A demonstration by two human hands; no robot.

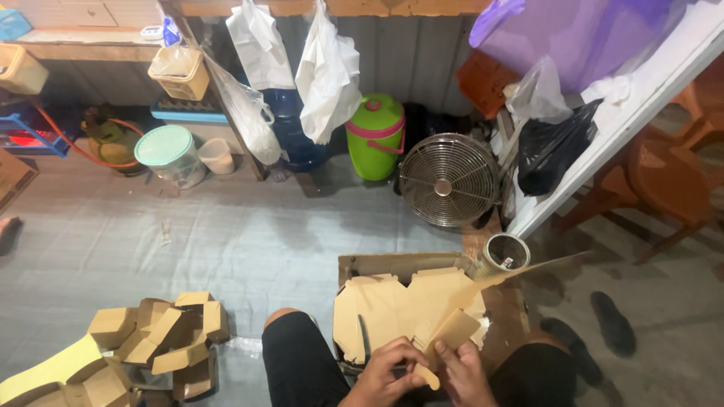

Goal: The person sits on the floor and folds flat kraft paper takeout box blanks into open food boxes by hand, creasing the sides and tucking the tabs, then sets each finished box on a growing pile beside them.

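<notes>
Two hands at the bottom edge, both on one flat die-cut cardboard blank (445,335). Left hand (386,374) is curled, fingers closed over the blank's lower edge; right hand (461,374) pinches a flap from the other side, thumb on top. The blank sits just in front of the knees, tilted up off a stack of unfolded blanks (392,305) resting on a brown board (377,261).

Progress, judging by the piles: a heap of folded boxes (154,343) lies on the floor to the person's left, so a fair batch looks done. The flat stack looks several sheets thick, so plenty is left. The one in hand is partly folded, not yet a box.

Materials: plain kraft card, matte, crisp creases, tabbed outlines. Grey floor mat (226,234) is wrinkled and soft.

Further out: a tape roll (505,253) at the board's far corner, a round metal-grille fan (449,179), a green jug with a pink band (375,136), white plastic bags (326,75) hanging on a corrugated wall.
</notes>
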